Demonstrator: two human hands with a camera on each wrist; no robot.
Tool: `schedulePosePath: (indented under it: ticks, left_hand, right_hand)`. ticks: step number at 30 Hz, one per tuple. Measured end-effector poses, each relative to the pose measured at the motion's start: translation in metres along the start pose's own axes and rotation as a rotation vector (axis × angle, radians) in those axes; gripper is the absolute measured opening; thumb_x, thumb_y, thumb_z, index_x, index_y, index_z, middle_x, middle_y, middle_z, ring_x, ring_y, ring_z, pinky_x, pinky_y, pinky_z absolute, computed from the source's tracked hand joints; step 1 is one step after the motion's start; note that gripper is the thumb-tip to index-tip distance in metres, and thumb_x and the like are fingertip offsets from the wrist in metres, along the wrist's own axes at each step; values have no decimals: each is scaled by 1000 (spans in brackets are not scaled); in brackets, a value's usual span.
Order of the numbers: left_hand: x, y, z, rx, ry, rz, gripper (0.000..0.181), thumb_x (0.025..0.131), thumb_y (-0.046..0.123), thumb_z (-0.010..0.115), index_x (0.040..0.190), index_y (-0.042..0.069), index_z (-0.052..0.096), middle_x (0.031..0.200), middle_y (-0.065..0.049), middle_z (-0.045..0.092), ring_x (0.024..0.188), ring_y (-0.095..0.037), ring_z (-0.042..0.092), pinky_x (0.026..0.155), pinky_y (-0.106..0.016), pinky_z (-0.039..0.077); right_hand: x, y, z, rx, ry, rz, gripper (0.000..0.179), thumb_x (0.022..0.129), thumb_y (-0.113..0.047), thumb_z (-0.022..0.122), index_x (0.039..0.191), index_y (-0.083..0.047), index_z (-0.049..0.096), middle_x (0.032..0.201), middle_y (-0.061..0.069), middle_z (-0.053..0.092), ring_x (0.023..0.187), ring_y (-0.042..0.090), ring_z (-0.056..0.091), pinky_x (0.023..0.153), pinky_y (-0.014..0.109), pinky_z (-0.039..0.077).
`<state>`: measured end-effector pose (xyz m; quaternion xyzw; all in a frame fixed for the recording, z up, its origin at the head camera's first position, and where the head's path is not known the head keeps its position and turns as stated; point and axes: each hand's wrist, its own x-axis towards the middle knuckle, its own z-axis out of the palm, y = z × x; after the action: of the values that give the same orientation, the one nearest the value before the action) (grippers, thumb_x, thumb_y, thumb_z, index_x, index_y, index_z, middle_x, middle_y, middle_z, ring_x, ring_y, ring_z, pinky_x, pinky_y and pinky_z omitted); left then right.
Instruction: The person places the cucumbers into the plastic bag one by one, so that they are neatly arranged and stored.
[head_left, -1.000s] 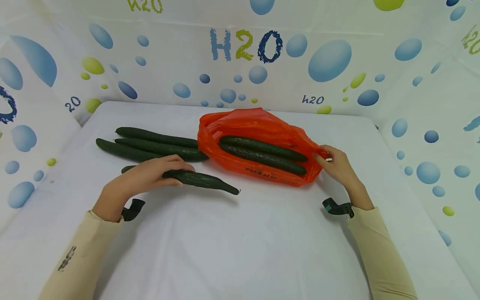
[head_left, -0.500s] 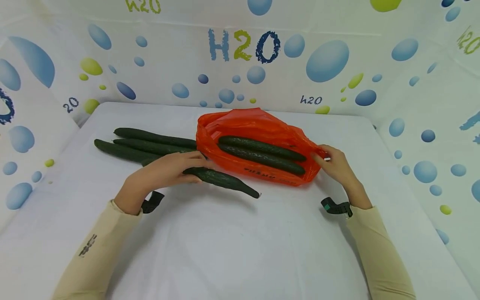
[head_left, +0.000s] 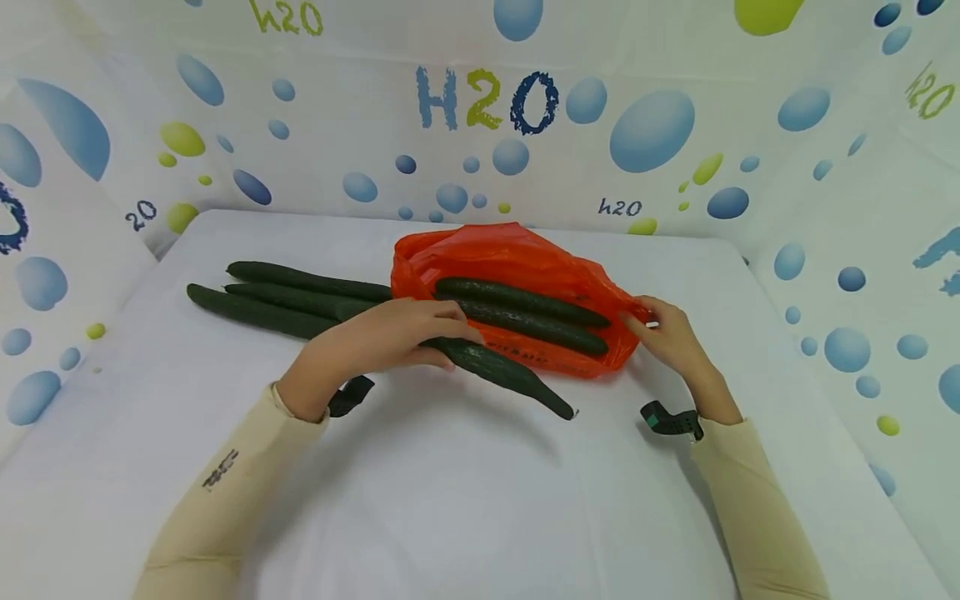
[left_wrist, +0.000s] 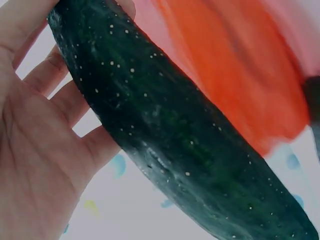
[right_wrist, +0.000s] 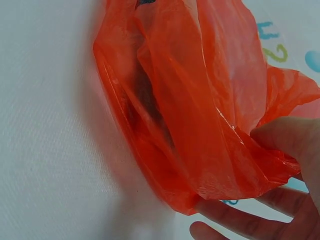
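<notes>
Left hand point(head_left: 390, 333): grips cucumber point(head_left: 510, 371), tip drooping; best levelled | Right hand point(head_left: 667, 329): pinches bag point(head_left: 510, 246) near far edge of table point(head_left: 450, 517); mouth best held wide.

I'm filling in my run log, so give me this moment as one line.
left hand: grips raised cucumber | right hand: pinches red bag edge | two cucumbers inside bag | three cucumbers on table, left of bag
</notes>
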<state>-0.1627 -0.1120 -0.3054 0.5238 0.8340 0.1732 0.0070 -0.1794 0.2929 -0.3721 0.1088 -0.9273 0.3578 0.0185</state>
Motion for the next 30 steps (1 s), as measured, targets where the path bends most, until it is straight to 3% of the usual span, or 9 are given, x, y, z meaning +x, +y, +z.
schedulePosePath:
  ticks: [11,16,30]
  left_hand:
    - [34,19,-1,42,-23,46,42,87,24,74,128,24,64,111,3,61,102,-14,60,88,-30,49]
    - [43,26,-1,93,-36,65,42,88,29,72,130,27,63,112,5,61,107,-12,58,88,-30,47]
    - [68,34,-3,110,-32,116,44,88,26,73,131,30,62,112,7,61,105,-11,58,87,-28,47]
  right_hand:
    - [-1,0,-2,-4,-3,16,38,101,-16,52,130,9,53,125,29,57,111,43,54,88,57,51]
    - [-3,1,0,3,13,12,36,101,-15,53,128,8,54,123,29,58,109,42,55,87,57,52]
    - [0,5,1,7,39,-30,32,99,-10,55,125,9,56,121,29,60,108,43,56,89,59,50]
